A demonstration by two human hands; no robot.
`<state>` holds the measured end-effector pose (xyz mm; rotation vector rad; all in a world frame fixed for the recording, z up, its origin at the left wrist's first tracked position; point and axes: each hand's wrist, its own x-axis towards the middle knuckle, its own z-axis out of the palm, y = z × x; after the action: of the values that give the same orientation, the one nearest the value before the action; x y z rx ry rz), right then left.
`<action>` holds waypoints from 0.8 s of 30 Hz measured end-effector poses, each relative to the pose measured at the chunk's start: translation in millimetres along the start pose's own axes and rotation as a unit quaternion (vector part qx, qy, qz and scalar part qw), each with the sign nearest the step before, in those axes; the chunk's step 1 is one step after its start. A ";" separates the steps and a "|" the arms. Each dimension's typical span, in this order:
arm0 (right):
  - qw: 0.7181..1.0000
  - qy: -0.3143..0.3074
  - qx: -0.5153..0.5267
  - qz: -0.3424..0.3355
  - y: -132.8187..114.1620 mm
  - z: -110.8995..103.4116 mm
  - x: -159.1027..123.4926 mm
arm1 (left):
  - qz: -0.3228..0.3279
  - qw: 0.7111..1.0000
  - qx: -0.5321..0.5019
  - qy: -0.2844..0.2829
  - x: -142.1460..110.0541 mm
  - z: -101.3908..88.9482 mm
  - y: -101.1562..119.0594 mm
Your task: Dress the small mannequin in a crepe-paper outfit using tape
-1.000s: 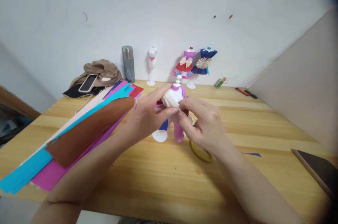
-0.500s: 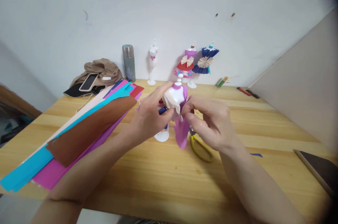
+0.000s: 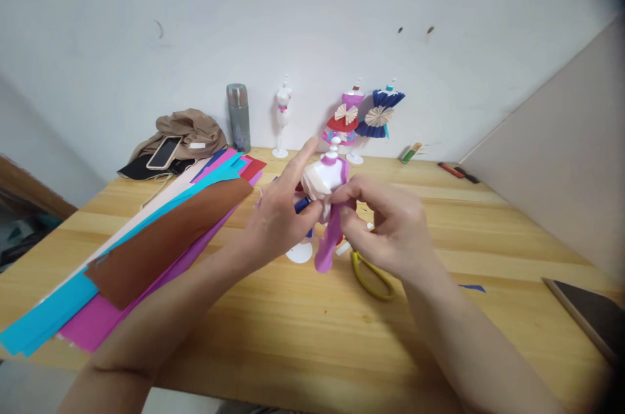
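A small white mannequin (image 3: 333, 173) stands on a round white base (image 3: 299, 252), with purple crepe paper round its neck. My left hand (image 3: 280, 212) grips its torso from the left, thumb in front on a cream crepe paper piece (image 3: 315, 187) wrapped over the chest. With thumb and forefinger, my right hand (image 3: 378, 222) pinches a purple crepe paper strip (image 3: 329, 241) at the mannequin's right side; its loose end hangs down. Dark blue material shows under my left thumb. Scissors with yellow handles (image 3: 371, 278) lie below my right hand, their blades mostly hidden.
Crepe paper sheets (image 3: 170, 245) in several colours lie at left, near a phone (image 3: 165, 152), brown cloth (image 3: 195, 127) and a thermos (image 3: 238, 118). Along the wall stand a bare mannequin (image 3: 283, 114) and two dressed ones (image 3: 349, 108). A dark tablet-like object (image 3: 590, 316) lies at right.
My right fingers have moved slightly inward to the mannequin's front. The hanging purple strip has narrowed and swung left, while the cream ends are tucked closer in. My left hand's forefinger has lifted.
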<state>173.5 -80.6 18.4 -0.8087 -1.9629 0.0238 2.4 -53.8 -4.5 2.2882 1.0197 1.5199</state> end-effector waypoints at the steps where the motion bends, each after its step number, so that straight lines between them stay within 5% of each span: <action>1: 1.000 0.002 0.000 -0.005 0.7 0.5 0.0 | 0.003 1.000 0.004 0.002 -0.2 0.0 -0.4; 9: 1.000 -0.007 0.012 -0.016 1.1 -2.3 0.0 | 0.017 1.000 0.003 0.005 0.0 1.8 -3.2; 18: 0.985 -0.003 -0.170 -0.025 2.7 5.9 -4.9 | -0.017 1.000 -0.016 0.001 1.9 0.3 -1.7; 24: 0.987 0.022 -0.153 -0.037 2.9 7.2 -5.5 | -0.022 0.999 -0.030 0.006 1.7 0.3 -1.0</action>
<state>171.0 -79.1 9.3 -0.9232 -1.9798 -0.3456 2.6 -51.9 -4.0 2.2049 1.0065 1.5270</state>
